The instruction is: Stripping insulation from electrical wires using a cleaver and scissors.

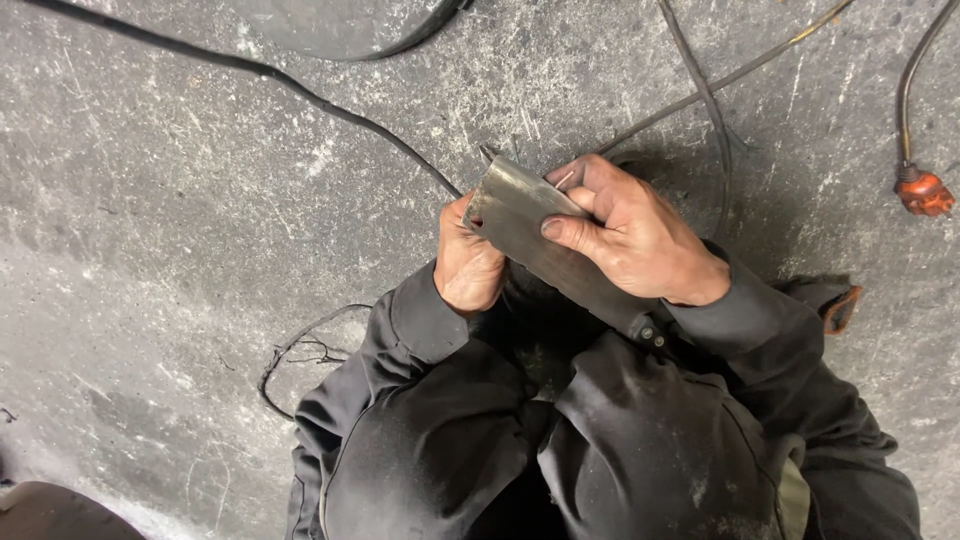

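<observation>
A flat grey metal plate [560, 255] is held over the knees of a crouching person, tilted, with its upper end pointing away from the body. The right hand [630, 235] is laid across the upper part of the plate; its fingers are curled over the far edge and its thumb is pressed flat on the face, so the plate is gripped. A thin wire-like rod [565, 180] is seen beside the right fingertips, though whether it is pinched cannot be told. The left hand [468, 262] is clenched around the plate's left edge, with the fingers hidden behind the metal. Below, a grey concrete floor [180, 230] is crossed by 1 black cable [300, 92]. An orange plug [925, 192] is seen near the floor's right edge.
</observation>
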